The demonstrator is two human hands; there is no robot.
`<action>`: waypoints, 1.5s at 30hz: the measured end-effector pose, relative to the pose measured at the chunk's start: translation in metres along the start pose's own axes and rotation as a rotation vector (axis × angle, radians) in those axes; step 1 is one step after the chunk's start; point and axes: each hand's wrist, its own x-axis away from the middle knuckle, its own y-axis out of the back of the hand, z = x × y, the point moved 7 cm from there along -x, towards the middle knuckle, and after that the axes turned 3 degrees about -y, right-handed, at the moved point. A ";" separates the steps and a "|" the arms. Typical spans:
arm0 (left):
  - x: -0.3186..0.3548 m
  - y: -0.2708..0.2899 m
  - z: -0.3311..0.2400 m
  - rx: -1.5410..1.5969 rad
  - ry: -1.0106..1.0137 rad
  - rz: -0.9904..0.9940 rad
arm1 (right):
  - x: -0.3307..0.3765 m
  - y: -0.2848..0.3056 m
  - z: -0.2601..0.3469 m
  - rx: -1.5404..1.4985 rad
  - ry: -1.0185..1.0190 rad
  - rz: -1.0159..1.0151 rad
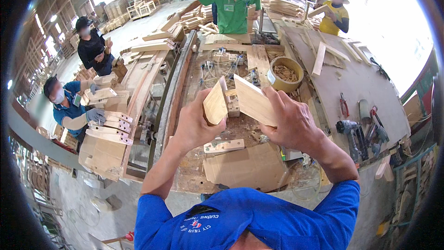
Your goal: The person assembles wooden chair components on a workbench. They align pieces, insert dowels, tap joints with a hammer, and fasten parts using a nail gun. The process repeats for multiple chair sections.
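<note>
My left hand [201,118] is closed around a short, pale wooden piece [215,103] with a slanted end. In my right hand [292,119] is a wider, flat wooden board piece [253,101], gripped by its right end between thumb and fingers. The two pieces are tilted toward each other over the workbench, with a narrow gap between them. A small wooden dowel [231,92] appears to bridge that gap; how deep it sits in either piece cannot be seen. Partly hidden behind them is a wooden block [234,107] on the bench.
A round tub [279,84] of dowels stands beyond my right hand. Hoses and a clamp fixture [222,62] lie ahead; cardboard [245,169] and a drilled wood strip [224,146] are nearer. Nail guns [354,136] and red pliers [344,105] rest on the right table. Several co-workers stand around.
</note>
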 end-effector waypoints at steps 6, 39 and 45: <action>0.001 -0.009 -0.005 -0.136 0.036 0.119 | 0.009 -0.006 -0.002 0.012 -0.005 0.008; 0.061 -0.079 0.097 -0.395 0.131 0.273 | -0.015 -0.227 -0.112 -1.301 -0.808 -0.633; 0.127 -0.128 0.169 -0.424 0.391 0.554 | 0.055 -0.347 -0.116 -1.481 -1.081 -0.505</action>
